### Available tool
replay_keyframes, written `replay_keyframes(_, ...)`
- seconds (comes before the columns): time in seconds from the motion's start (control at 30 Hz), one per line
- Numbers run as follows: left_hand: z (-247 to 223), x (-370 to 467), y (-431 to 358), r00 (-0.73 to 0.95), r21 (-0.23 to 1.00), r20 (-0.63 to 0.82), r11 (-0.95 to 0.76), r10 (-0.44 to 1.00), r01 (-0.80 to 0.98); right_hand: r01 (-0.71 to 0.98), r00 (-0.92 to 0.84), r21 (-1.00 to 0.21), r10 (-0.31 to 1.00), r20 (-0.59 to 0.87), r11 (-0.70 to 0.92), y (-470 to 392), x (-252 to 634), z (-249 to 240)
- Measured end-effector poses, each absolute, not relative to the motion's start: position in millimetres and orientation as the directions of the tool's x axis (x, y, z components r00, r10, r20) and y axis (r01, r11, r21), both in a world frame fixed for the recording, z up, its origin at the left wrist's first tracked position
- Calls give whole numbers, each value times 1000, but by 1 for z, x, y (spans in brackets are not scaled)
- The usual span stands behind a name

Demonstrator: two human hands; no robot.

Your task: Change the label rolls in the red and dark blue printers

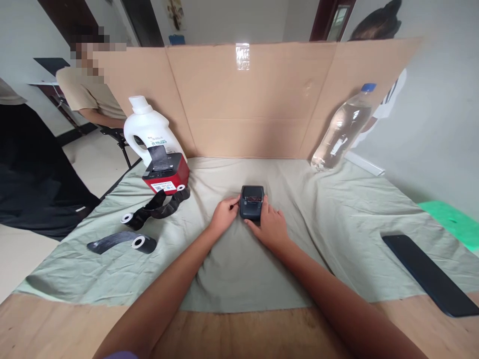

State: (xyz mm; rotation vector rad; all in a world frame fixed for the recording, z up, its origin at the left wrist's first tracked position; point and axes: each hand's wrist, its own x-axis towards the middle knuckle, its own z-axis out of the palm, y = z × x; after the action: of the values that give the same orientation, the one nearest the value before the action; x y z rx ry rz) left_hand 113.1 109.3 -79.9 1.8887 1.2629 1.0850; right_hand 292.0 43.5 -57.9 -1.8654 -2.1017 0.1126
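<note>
A small black device (pixel 252 209) with a dark window across its top lies on the green-grey cloth (pixel 247 274), between my hands. My left hand (pixel 224 215) is at its left side, with fingers bent together and fingertips touching the edge. Against the right side rests my right hand (pixel 273 224), its index finger along the edge and the thumb near the lower edge. Both hands hold the device from its two sides. To the left stands a red and black box-shaped device (pixel 177 174) with a dark strip coming out of its top.
Black rolls (pixel 144 244) with loose strips lie at the left. A white jug (pixel 149 124) and a water bottle (pixel 342 129) stand before a cardboard screen (pixel 250 109). A dark flat slab (pixel 430 274) lies at right. People are beyond the table.
</note>
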Motion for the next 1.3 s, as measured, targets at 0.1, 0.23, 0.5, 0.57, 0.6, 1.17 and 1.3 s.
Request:
replay_keyframes(0.1,-83,112,104,205,789,289,-354,935,502,947,-115,-281,979,168,159,45,296,-58)
replay_keyframes(0.23,-83,109,108,226,748,293,-370,929,551,934,-154,-305,979,133,188,48,303,-58)
replay_keyframes(0.5,-72,107,105,249,557,276,-366,928,746,918,-171,-336,974,147,212,51,309,-59)
replay_keyframes(0.57,-71,108,103,241,545,273,-356,932,759,917,-163,-341,975,153,207,51,309,-59)
replay_keyframes(0.6,-71,108,103,238,548,272,-354,932,758,917,-160,-343,975,155,205,50,308,-58)
replay_keyframes(1.17,-65,113,96,227,554,275,-347,934,756,915,-144,-354,976,161,193,47,307,-56)
replay_keyframes(1.3,-64,114,94,238,586,255,-346,937,733,919,-158,-333,972,176,210,49,308,-60)
